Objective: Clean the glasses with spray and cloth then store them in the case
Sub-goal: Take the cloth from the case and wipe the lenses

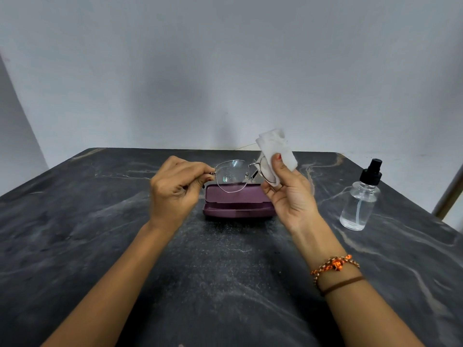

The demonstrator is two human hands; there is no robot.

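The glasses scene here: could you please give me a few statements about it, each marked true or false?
1. The left hand pinches the glasses at one end. True.
2. The right hand holds the spray bottle. False: it holds the white cloth against a lens; the bottle stands alone on the table.
3. The purple case lies below the glasses. True.
4. The bottle lies on its side. False: it stands upright.
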